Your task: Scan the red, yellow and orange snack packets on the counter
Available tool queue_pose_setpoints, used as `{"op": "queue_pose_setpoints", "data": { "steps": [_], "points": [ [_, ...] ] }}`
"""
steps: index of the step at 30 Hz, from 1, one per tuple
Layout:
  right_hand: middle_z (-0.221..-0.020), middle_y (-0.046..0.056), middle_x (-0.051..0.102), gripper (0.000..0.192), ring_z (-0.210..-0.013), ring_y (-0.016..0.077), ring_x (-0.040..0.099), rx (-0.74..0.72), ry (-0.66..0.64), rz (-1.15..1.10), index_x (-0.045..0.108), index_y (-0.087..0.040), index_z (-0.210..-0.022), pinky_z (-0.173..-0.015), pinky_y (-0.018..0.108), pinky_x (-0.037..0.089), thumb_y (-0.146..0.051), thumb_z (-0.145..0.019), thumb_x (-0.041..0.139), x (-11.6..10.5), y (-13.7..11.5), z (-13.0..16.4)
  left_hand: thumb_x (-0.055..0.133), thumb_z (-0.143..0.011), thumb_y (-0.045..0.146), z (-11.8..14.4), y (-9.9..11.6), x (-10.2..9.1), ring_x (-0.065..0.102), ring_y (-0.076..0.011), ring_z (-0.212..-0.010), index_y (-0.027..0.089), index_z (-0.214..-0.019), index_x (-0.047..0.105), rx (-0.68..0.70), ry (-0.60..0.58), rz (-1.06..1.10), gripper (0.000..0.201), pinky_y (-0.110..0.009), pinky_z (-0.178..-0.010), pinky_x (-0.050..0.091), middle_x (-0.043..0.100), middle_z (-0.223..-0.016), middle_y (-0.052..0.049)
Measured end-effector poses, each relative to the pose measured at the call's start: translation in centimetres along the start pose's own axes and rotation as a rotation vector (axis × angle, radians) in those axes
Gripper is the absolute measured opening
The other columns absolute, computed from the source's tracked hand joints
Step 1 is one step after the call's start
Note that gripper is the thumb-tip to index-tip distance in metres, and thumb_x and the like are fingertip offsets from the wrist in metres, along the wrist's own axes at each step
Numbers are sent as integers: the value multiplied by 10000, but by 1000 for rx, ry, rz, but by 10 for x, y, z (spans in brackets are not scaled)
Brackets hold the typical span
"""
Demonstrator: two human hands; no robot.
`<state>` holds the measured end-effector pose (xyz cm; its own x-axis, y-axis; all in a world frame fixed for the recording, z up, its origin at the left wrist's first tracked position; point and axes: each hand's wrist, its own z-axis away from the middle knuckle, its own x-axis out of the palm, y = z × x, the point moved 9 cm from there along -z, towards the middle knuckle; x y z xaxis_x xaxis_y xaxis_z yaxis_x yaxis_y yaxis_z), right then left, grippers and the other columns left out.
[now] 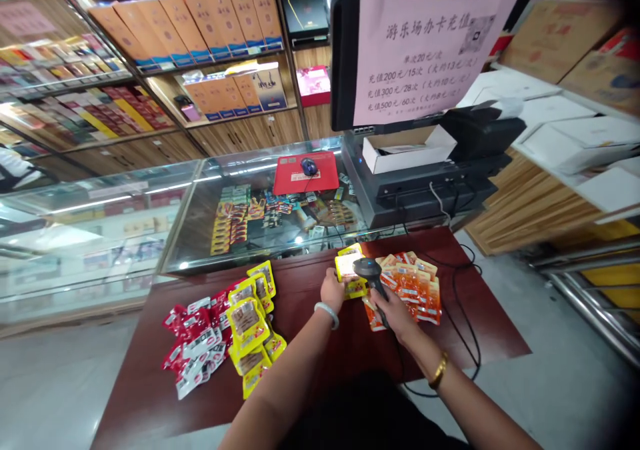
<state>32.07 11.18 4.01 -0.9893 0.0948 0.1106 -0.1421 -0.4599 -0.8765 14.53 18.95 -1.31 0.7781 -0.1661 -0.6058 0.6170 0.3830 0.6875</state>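
My right hand (397, 313) is wrapped round the handle of a black barcode scanner (369, 270), whose head is over a yellow snack packet (349, 265) and lights it up. My left hand (332, 290) grips that packet by its left edge; a second yellow packet (355, 289) lies just below it, and I cannot tell whether it is held too. Orange snack packets (413, 287) are spread on the dark red table to the right, partly behind my right hand. On the left lie a pile of yellow packets (247, 323) and a heap of red-and-white packets (197, 343).
The dark red table (320, 357) meets a glass display counter (185, 237). A mouse (309, 167) rests on a red mat (285, 178). Behind the scanner stand a cash drawer (370, 203) and a monitor with a pink notice (410, 50). A black cable (477, 343) loops at the right.
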Motion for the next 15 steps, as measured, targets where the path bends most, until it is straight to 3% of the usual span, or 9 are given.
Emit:
{"op": "queue_pose_setpoints", "data": {
  "steps": [8,15],
  "points": [
    [-579,-106,475,489,-347,54,410,40,-109,7,471,-221,-816,-363,201,329,-666,-719,651,69,9,14,720,-785,290,9,-43,-61,682,-177,-822,194,-1015,521,-30,74,141,319,-242,-707,457,712,-926,-63],
    [-573,-111,483,459,-350,59,409,65,-317,117,508,-211,-955,-366,200,332,-611,-765,630,164,27,23,687,-802,314,29,-109,-173,675,-211,-853,172,-1054,524,-160,257,62,332,-275,-739,457,700,-944,-98]
  ]
}}
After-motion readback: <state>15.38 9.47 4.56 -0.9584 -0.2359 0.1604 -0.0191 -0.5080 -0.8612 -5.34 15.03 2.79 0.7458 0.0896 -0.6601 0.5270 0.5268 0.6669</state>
